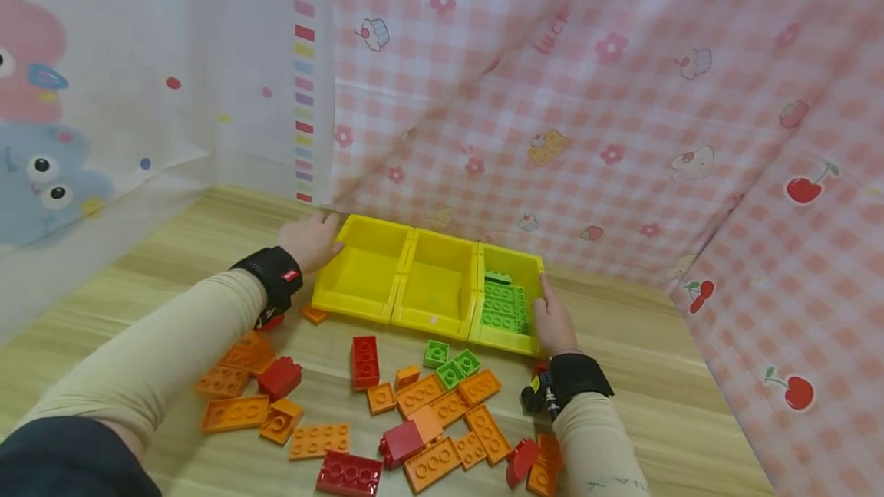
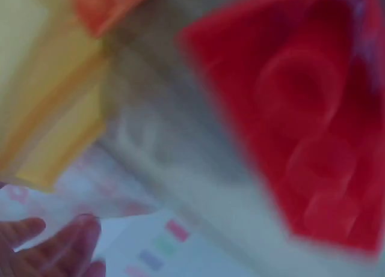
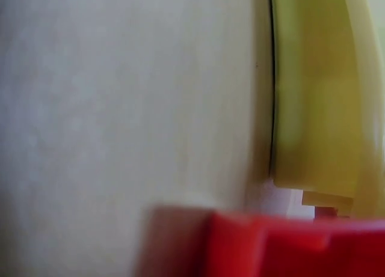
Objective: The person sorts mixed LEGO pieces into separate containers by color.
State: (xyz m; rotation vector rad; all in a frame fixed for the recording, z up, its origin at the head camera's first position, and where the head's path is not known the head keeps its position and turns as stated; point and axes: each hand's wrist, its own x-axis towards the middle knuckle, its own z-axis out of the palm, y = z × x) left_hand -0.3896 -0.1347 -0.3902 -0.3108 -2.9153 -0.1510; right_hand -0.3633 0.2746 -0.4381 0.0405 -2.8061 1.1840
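A yellow three-compartment bin stands on the table by the back curtain. Green bricks lie in its right compartment; the other two compartments hold nothing visible. My left hand is at the bin's left end, a fingertip touching the rim; the left wrist view shows its fingers extended and spread. Along the outer right wall rests my right hand, fingers fairly straight against the rim. The right wrist view shows the bin's wall but not the fingers.
Orange bricks and red bricks lie scattered in front of the bin, with a few small green bricks near it. A red brick looms close in the left wrist view. Checked curtain bounds the back and right.
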